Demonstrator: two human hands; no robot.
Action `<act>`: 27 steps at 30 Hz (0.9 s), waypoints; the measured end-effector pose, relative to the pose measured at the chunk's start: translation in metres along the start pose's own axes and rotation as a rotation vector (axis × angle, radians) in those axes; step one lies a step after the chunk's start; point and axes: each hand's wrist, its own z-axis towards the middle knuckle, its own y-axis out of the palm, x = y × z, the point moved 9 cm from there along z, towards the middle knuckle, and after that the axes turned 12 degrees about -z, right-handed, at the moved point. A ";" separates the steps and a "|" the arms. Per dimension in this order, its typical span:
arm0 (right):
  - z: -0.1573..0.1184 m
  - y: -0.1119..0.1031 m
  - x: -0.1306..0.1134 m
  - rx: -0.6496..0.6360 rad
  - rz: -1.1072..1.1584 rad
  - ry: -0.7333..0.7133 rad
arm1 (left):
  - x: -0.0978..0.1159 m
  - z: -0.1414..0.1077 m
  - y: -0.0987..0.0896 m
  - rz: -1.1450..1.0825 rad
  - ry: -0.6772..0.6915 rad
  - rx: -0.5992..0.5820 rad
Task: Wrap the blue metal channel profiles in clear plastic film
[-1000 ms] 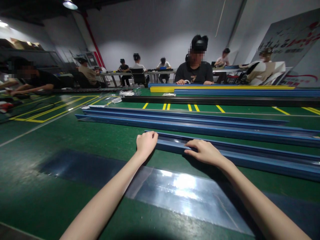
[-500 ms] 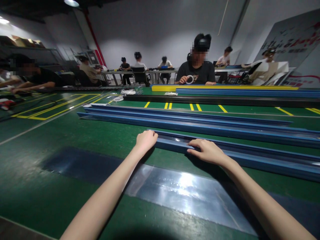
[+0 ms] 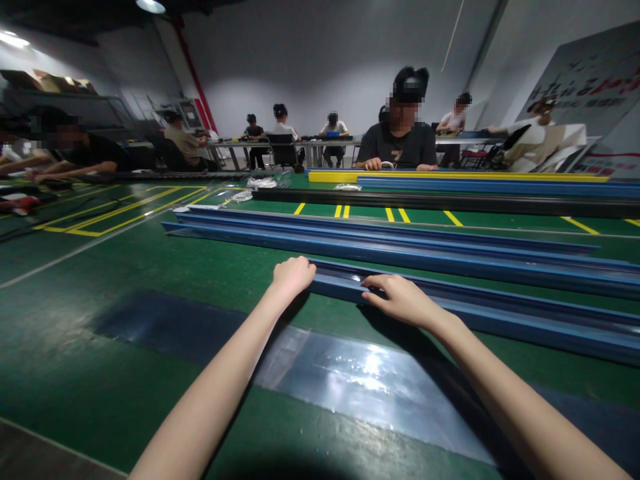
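A long blue channel-shaped strip lies on the green table, running off to the right. At its left end my left hand is closed, knuckles up, with its fingertips hidden around the end. My right hand straddles the strip's front wall a little further right, thumb on the near side and fingers over the top edge. On the table beneath my forearms lies a flat, shiny clear plastic sheet, partly over a dark band.
More blue strips lie behind mine, then a black strip and a yellow strip. Crumpled clear plastic sits at the back. A person sits across the table with a white ring. Other people work further back and left.
My right hand has slid left along the strip, closer to my left hand, which stays at the end. Across the table, the person's hand with the white ring has come down.
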 end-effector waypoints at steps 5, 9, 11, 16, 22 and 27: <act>0.010 0.001 -0.014 0.021 -0.022 0.025 | -0.001 0.003 0.005 -0.018 0.001 -0.019; 0.016 0.002 -0.020 0.014 -0.032 0.025 | -0.002 0.005 0.008 -0.041 0.004 -0.029; 0.018 0.002 -0.021 0.010 -0.033 0.022 | -0.003 0.006 0.008 -0.051 -0.002 -0.032; 0.021 0.003 -0.022 0.008 -0.029 0.012 | -0.008 0.008 0.008 -0.074 -0.028 -0.041; 0.020 0.002 -0.024 0.002 -0.033 0.004 | -0.007 0.009 0.010 -0.090 -0.011 -0.056; 0.022 0.006 -0.025 -0.021 -0.043 -0.010 | -0.003 0.005 0.007 -0.071 -0.012 -0.041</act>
